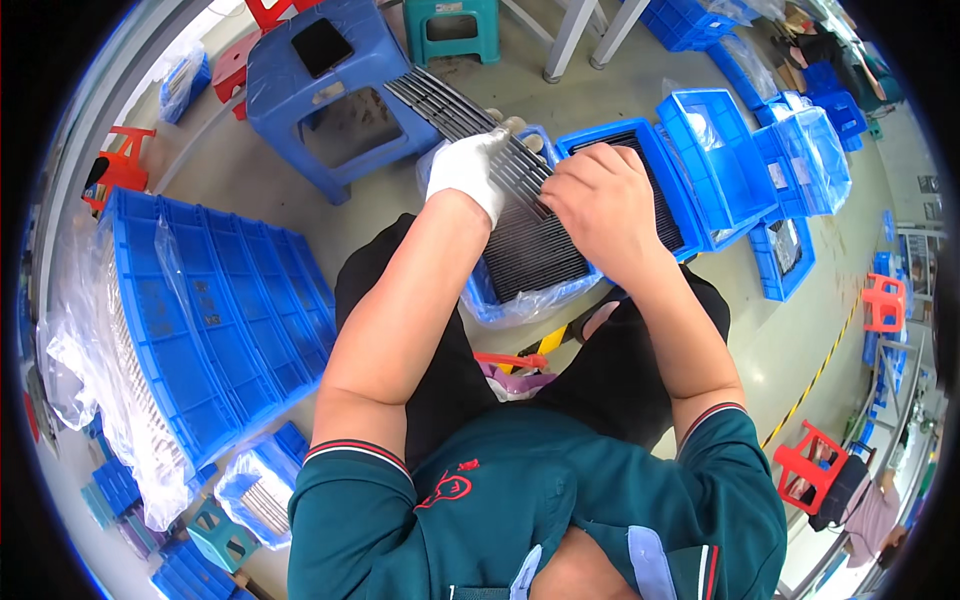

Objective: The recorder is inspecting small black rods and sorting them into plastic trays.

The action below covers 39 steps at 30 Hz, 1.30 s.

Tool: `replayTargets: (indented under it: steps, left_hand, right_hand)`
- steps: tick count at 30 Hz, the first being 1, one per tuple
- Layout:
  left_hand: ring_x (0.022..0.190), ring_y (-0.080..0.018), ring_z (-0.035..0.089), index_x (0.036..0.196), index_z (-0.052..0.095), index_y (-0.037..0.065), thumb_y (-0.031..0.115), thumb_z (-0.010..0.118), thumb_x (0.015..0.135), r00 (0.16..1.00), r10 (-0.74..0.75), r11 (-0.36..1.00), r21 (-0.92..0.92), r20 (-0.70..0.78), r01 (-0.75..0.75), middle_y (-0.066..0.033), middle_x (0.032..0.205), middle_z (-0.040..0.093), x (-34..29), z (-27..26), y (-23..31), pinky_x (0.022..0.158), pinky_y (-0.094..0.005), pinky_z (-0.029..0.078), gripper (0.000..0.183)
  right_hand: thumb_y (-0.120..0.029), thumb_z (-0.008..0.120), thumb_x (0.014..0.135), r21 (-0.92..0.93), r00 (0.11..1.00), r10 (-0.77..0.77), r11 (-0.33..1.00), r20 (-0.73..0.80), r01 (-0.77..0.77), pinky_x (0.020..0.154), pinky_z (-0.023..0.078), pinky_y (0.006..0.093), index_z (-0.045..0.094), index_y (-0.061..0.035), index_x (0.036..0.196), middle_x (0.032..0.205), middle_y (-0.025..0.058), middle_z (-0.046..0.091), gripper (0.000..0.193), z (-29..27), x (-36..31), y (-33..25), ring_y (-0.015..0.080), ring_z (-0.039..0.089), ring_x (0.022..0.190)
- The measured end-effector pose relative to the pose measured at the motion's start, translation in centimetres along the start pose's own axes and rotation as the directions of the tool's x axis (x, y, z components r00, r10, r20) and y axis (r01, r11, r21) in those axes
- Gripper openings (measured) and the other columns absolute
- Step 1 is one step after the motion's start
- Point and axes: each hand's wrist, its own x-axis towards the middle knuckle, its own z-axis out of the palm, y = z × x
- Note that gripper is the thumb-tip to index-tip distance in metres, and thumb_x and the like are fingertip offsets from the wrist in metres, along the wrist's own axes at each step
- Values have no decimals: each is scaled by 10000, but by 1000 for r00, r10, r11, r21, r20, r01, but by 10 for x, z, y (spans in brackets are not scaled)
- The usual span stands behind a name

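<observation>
A row of thin dark metal rods [440, 105] lies side by side in my left hand [467, 170], which wears a white glove and is closed around them. My bare right hand [603, 208] has its fingers curled at the lower right ends of the same rods; its fingertips are partly hidden, so what they pinch is hard to see. Below both hands, a plastic-lined blue crate [487, 308] holds many similar dark rods [535, 262]. Just right of it, a second blue crate [683, 205] also contains dark rods, partly covered by my right hand.
A blue stool [270, 85] with a dark phone [321, 47] stands front left, beside a teal stool [452, 50]. Stacked blue crates [200, 310] rise at my left. More blue bins [720, 170] sit at right. A red stool [812, 462] stands lower right.
</observation>
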Motion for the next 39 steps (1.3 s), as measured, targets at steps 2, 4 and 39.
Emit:
replayTargets:
  steps: [2,4,39]
  left_hand:
    - [776,-351,609,1027,477,86,-9,507,892,999,-33,999,-33,-8,33,-165,982,591,0,1,0,629,-486,508,167]
    - [810,-356,612,1025,481,89,0,507,896,999,-53,998,-39,-1,53,-161,993,598,0,1,1,648,-485,512,159]
    - [888,-351,626,1043,503,70,3,485,906,1000,-30,997,68,-6,30,-143,1056,621,-2,5,5,746,-503,537,154]
  right_hand:
    - [-122,720,658,44,995,73,996,70,-76,753,431,346,655,-111,750,816,4,617,113,0,1,3,195,576,862]
    - [-125,723,668,85,993,81,993,85,-88,744,428,347,660,-107,756,819,9,625,110,0,3,5,198,582,848]
    - [-126,721,713,244,975,220,947,-20,-208,717,438,351,651,-73,752,786,37,631,96,-9,4,8,234,589,808]
